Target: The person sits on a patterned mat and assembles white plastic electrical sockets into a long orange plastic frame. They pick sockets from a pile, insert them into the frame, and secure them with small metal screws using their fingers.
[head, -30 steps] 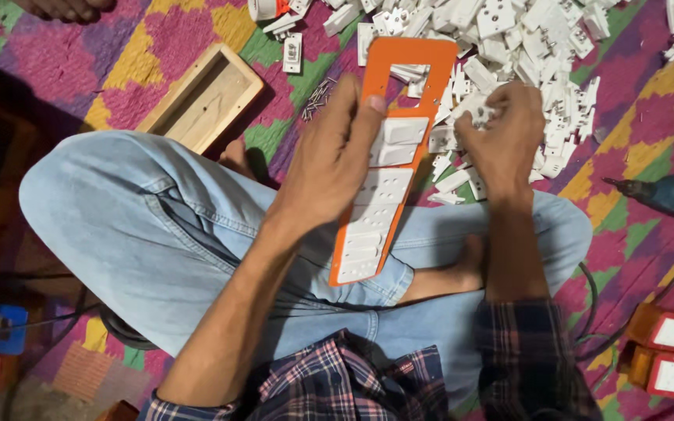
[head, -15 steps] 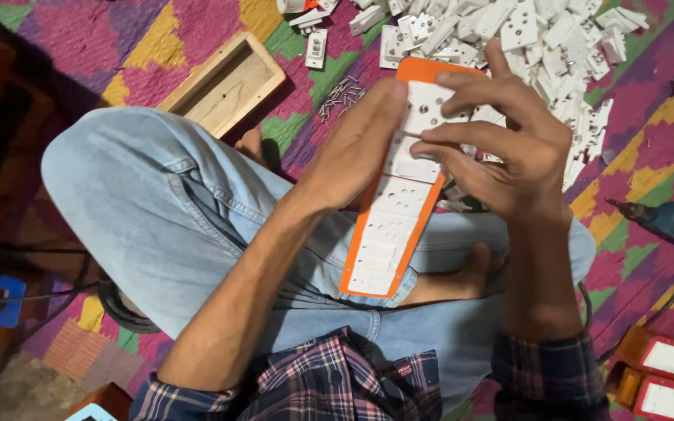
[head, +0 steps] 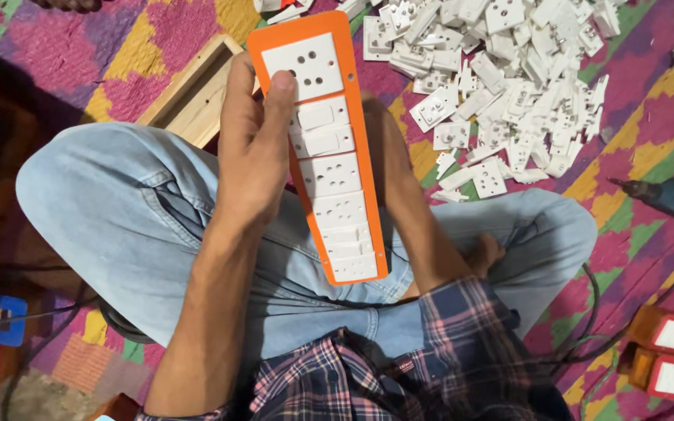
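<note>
Gripping the orange socket board (head: 329, 168) along its left edge, left hand (head: 255, 148) clamps it; right hand sits hidden behind it, grip undeterminable.

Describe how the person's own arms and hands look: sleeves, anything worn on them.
Both forearms are bare. The left hand has no glove, ring, watch or band that shows. The right hand is hidden behind the orange board, so only its bare forearm shows. A plaid shirt sleeve, dark blue with pink and white lines, ends near the right elbow.
</note>
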